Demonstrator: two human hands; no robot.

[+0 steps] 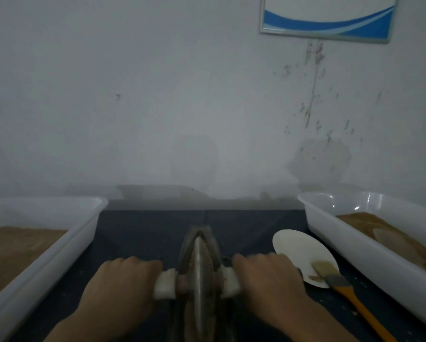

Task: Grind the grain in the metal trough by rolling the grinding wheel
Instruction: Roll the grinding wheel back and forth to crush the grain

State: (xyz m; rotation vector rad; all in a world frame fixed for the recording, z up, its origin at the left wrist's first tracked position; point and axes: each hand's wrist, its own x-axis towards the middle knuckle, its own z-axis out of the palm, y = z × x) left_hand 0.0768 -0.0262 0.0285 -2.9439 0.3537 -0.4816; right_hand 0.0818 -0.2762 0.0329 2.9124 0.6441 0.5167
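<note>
Wheel: your metal wheel (200,265) stands on edge in the trough (199,233), near the middle of its length; its thin rim runs near to far, in line with the trough.
Trough: a narrow dark metal boat shape on the dark table (143,228), its pointed far end towards the wall (157,95); the near end runs out of view between your arms.
Grain: brownish grain (208,257) lies in the trough on both sides of the wheel, against its faces.
Axle: a pale handle (165,283) sticks out left and right of the wheel, crosswise over the trough.
Left hand: your left hand (123,275) is curled over the left end of the handle, knuckles up, gripping it.
Right hand: your right hand (263,272) is curled over the right end in the same way; both hands sit level, one on each side of the wheel.
Left tray: a white tray (93,218) at the left holds brown powder.
Right tray: a white tray (315,218) at the right holds brown powder and a pale scoop-like piece; what it is you cannot tell.
Plate: a white plate (298,248) lies between your right hand and the right tray.
Brush: a brush (340,285) with an orange handle rests its bristles on the plate's near edge; the handle points near and right.
Wall: a blue and white framed sign (328,18) hangs far right.
</note>
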